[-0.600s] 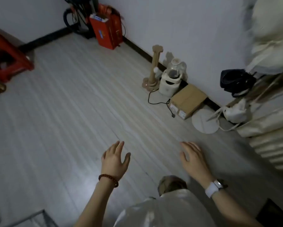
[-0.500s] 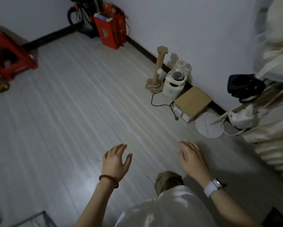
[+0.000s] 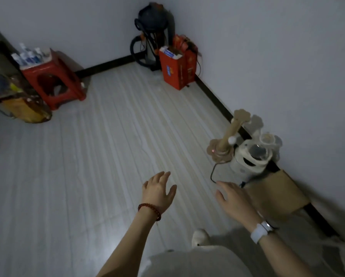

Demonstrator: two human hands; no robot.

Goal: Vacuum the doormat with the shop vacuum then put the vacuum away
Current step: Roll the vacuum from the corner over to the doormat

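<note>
Both hands empty, held out over the pale plank floor (image 3: 91, 176). Left hand (image 3: 159, 191): fingers relaxed, slightly spread, touching nothing; red bead bracelet (image 3: 149, 210) on the wrist. Right hand (image 3: 234, 196): fingers extended and loose, also holding nothing; white watch (image 3: 262, 230) on the wrist. Shop vacuum (image 3: 154, 35) stands upright in the far corner against the wall, dark hose looped at its side, red box (image 3: 174, 69) just beside it. Doormat not visible. Red stool (image 3: 53, 76) with bottles on top sits at far left. Scratching post (image 3: 230, 134), white pet appliance (image 3: 251, 158) and cardboard box (image 3: 277, 194) line the right wall, near the right hand.
</note>
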